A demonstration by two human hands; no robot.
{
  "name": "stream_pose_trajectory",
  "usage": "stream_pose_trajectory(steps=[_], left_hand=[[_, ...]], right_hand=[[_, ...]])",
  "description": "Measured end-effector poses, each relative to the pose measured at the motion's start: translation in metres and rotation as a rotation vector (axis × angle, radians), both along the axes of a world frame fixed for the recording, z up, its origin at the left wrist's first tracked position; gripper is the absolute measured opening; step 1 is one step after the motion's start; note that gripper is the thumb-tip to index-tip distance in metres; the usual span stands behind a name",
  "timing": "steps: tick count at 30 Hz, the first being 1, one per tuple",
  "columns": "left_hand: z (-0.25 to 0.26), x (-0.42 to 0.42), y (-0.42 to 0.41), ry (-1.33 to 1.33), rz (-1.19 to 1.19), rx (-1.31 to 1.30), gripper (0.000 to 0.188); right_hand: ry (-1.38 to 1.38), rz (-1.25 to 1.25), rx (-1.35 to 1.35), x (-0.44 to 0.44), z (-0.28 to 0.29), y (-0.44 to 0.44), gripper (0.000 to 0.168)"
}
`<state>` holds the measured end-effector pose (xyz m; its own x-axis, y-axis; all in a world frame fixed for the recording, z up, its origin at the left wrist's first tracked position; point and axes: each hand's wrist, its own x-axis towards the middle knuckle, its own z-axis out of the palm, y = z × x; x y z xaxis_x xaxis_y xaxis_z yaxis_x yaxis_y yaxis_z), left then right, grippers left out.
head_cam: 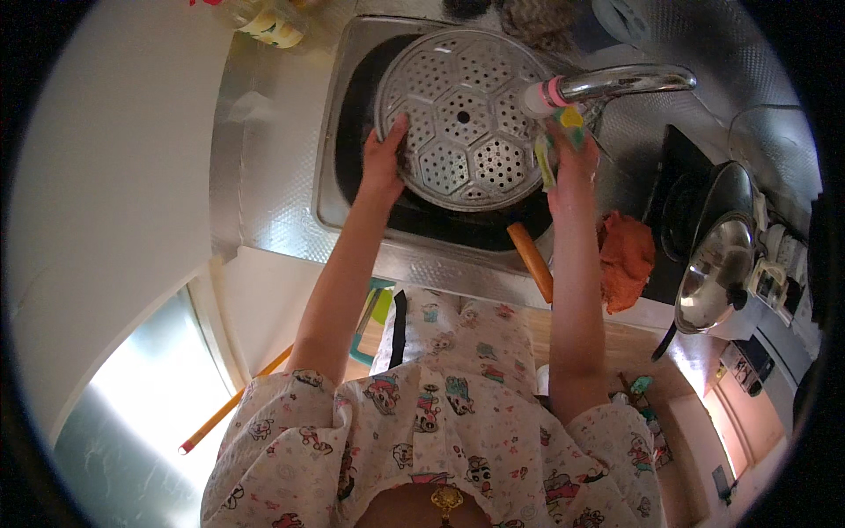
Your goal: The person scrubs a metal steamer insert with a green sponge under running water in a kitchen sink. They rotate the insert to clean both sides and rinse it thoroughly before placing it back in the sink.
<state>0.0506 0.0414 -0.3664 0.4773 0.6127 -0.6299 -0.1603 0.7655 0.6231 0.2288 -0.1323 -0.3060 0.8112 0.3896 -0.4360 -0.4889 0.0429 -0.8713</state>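
Note:
A round perforated metal steamer plate is held over the sink, its holes set in hexagonal panels. My left hand grips its left rim, thumb on the upper face. At the right rim, my right hand holds a green-and-yellow cloth or sponge against the plate. The chrome faucet, with pink bands near its white nozzle, reaches over the plate's right side. A wooden handle sticks out over the sink's front edge; its other end is hidden.
An orange-red cloth lies right of the sink. Beyond it are a dark stove and a pan with a shiny metal lid. A bottle stands at the back left. A pole leans at lower left.

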Motion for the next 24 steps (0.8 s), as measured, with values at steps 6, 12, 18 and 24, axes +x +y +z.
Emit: stream_pose_trajectory(steps=[6, 12, 18, 24], left_hand=[[-0.019, 0.055, -0.048, -0.036, 0.049, -0.235, 0.065], [-0.004, 0.077, -0.092, -0.441, -0.051, -0.573, 0.059], [0.015, 0.042, -0.051, -0.414, -0.495, -0.353, 0.041], [0.032, 0.036, -0.05, -0.372, -0.305, -0.129, 0.038]], right_hand=[[-0.172, -0.306, 0.025, -0.019, 0.025, 0.0, 0.043], [-0.246, -0.426, 0.083, -0.021, 0.023, -0.006, 0.051], [-0.134, -0.357, 0.115, -0.009, 0.018, -0.014, 0.054], [-0.026, -0.209, 0.108, -0.036, -0.022, 0.021, 0.055]])
